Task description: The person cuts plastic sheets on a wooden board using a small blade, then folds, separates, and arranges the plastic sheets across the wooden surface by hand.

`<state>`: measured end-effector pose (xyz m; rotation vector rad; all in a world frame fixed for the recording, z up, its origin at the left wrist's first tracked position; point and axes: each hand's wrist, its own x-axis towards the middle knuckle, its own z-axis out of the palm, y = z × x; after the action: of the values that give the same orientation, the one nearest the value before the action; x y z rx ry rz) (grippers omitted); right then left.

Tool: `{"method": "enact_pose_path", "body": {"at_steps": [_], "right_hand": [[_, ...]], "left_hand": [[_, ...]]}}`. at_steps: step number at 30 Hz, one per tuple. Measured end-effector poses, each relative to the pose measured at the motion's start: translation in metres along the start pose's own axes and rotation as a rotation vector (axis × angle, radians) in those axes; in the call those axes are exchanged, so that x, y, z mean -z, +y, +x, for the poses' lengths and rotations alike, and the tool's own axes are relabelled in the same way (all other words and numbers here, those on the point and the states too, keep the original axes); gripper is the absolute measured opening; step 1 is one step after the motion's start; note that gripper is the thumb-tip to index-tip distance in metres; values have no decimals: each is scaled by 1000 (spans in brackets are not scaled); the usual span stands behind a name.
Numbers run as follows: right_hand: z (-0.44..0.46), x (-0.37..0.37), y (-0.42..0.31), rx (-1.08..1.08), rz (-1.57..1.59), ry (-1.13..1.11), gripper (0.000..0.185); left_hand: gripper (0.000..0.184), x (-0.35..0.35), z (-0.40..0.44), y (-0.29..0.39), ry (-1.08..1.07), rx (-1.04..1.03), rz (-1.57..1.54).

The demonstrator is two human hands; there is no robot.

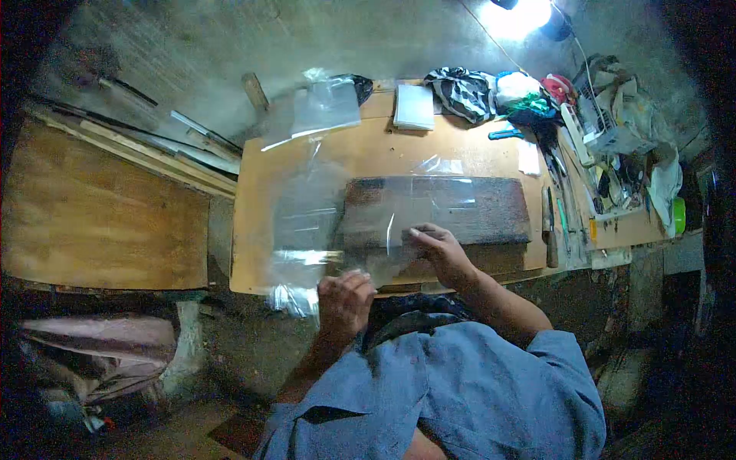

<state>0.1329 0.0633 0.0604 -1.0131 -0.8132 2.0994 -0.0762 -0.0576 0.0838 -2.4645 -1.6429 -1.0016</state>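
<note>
My right hand (437, 251) is over the front of a dark, worn wooden board (491, 211), with thumb and fingers pinched on a clear plastic sheet (389, 230). The sheet is see-through and a bright glint runs down it. Lower and to the left, my left hand (346, 301) has its fingers curled together at the sheet's near edge, close to the table's front. More clear plastic film (303, 222) lies left of the board, and part of it hangs shiny over the front edge. Small clear pieces (441, 165) rest at the board's back edge.
On the wooden table (261, 176), a stack of white sheets (414, 106) and a striped plastic bag (461, 93) lie at the back. A blue tool (505, 133) is nearby. Tools and cluttered items (613, 165) fill the right side. A bright lamp (517, 17) hangs above.
</note>
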Motion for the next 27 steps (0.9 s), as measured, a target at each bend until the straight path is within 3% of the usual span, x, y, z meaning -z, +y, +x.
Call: {"method": "enact_pose_path", "body": {"at_steps": [1, 5, 7, 8, 9, 11, 12, 14, 15, 16, 18, 19, 22, 23, 25, 27], "right_hand": [[3, 5, 5, 83, -134, 42, 28], [1, 13, 6, 172, -117, -27, 23], [-9, 5, -3, 300, -186, -68, 18], [-14, 0, -10, 303, -187, -64, 18], [-19, -5, -18, 343, -113, -116, 16], [-29, -8, -34, 390, -44, -163, 14], [-33, -8, -41, 398, -18, -173, 13], [-38, -6, -57, 412, 3, -183, 12], [-39, -4, -67, 511, -43, -234, 11], [-40, -2, -74, 610, -92, -285, 10], [-45, -1, -81, 623, -14, -179, 10], [-46, 4, -88, 671, -54, -120, 12], [-54, 14, -107, 766, -179, 2, 19], [-56, 22, -110, 799, -163, 2, 26], [-51, 29, -108, 916, -131, -7, 45], [-48, 43, -104, 829, -171, -34, 48]], "left_hand": [[18, 0, 1, 0, -30, -29, -49], [22, -15, -8, 0, -50, 1, -131], [46, -28, -14, -4, 43, 337, -450], [46, -46, -23, -21, 42, 333, -452], [60, -69, -36, -49, 0, 568, -811], [68, -49, 10, -19, 174, 844, -1387], [68, -48, 18, -20, 173, 840, -1390], [90, -47, 28, -24, -161, 771, -1594], [69, -44, 33, -20, -162, 793, -1601], [69, -41, 39, -16, -165, 786, -1606], [40, -41, 56, -9, -182, 741, -1619], [20, -52, 61, -9, -65, 691, -1568], [19, -49, 94, -4, 14, 568, -1329], [19, -44, 108, 4, 77, 602, -1462], [20, -47, 125, 8, 126, 588, -1397], [19, -58, 129, 4, 211, 576, -1303]]}}
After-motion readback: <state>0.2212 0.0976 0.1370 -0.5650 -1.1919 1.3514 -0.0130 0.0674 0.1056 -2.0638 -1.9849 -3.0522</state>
